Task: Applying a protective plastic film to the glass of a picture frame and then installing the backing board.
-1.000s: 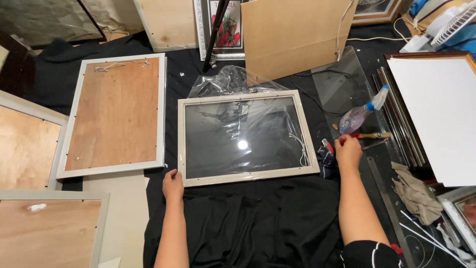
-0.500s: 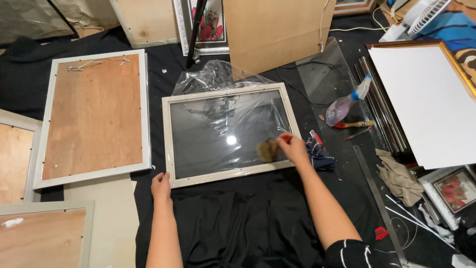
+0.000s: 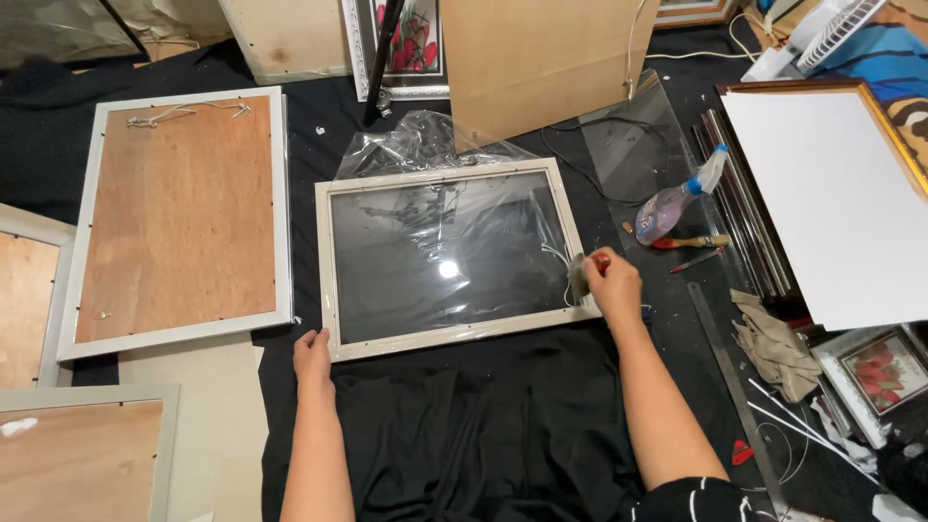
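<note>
Two hands work at a pale picture frame [image 3: 454, 338] lying flat on black cloth [image 3: 483, 435]. The left hand [image 3: 312, 355] rests open against the frame's lower left corner. The right hand [image 3: 612, 282] is closed around a small brush [image 3: 578, 278] at the frame's right edge, over the glass. Crumpled clear plastic [image 3: 416, 145] touches the top edge. A backing-up frame [image 3: 179, 217] lies just left, apart. A spray bottle [image 3: 677, 198] and metal ruler [image 3: 730, 377] lie to the right, leaving a narrow strip of cloth free.
</note>
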